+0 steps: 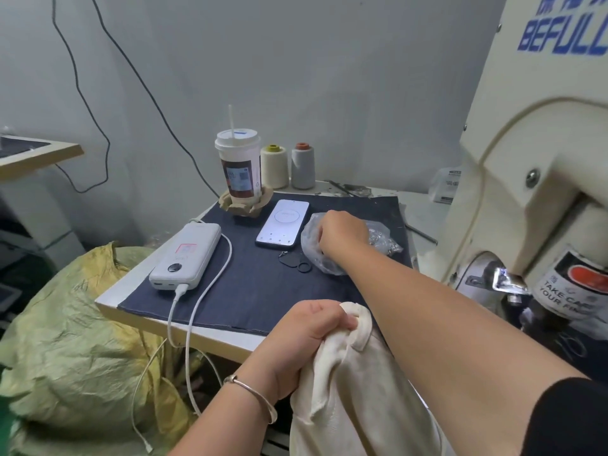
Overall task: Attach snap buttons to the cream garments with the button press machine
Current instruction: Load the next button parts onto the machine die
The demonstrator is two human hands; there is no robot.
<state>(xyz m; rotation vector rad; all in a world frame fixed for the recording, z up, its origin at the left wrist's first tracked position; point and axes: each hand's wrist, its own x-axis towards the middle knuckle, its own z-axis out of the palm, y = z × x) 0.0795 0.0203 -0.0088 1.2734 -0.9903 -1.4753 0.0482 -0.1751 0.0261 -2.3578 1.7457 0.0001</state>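
Observation:
My left hand (312, 337) grips a bunched cream garment (355, 390) at the table's front edge, thumb and fingers closed on its folded waistband. My right hand (342, 232) reaches into a clear plastic bag of metal snap buttons (381, 240) on the dark cloth, its fingers curled down inside the bag; what they pinch is hidden. The cream button press machine (533, 179) stands at the right, its metal press head (506, 281) low beside my right forearm.
On the dark cloth (263, 291) lie a phone (283, 223), a white power bank (186, 256) with its cable, and a key tag with ring (294, 263). A drink cup (238, 169) and two thread cones (288, 166) stand behind. A yellow-green sack (72, 340) sits left.

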